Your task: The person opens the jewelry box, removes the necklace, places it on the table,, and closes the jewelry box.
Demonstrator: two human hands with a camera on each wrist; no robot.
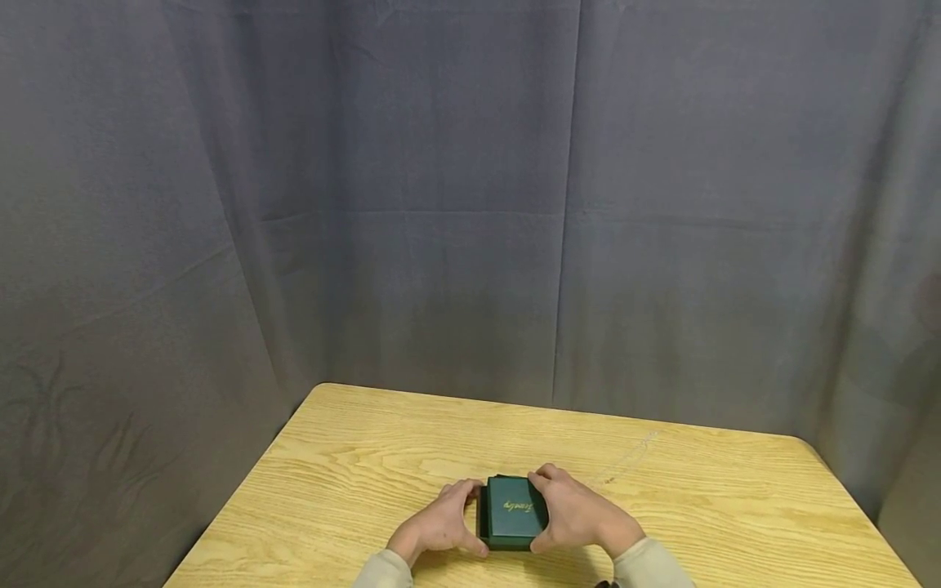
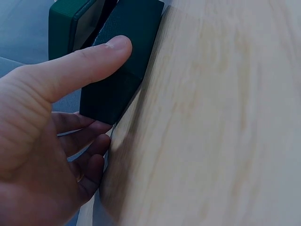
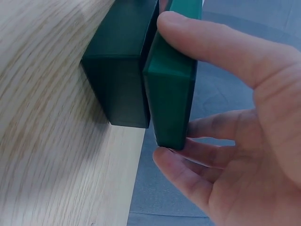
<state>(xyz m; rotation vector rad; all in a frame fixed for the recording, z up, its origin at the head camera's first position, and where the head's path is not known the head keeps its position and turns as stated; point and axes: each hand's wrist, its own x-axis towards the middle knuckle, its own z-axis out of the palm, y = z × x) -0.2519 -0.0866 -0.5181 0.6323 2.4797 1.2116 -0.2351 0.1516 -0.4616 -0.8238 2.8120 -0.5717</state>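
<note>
A dark green jewelry box stands low on the table, its lid (image 1: 510,494) bearing gold lettering that reads upside down in the head view. My right hand (image 1: 577,510) grips the lid, thumb on the near side and fingers on the far side. In the right wrist view, a narrow gap separates the lid (image 3: 170,99) from the box base (image 3: 120,80). My left hand (image 1: 439,521) holds the left end of the base (image 2: 124,56), its thumb pressing the near wall. The lid sits shifted rightward over the base. The inside of the box is hidden.
A thin, pale chain (image 1: 634,456) lies stretched out on the wooden table (image 1: 353,457), beyond my right hand. Grey curtains (image 1: 441,204) hang behind the table and at both sides.
</note>
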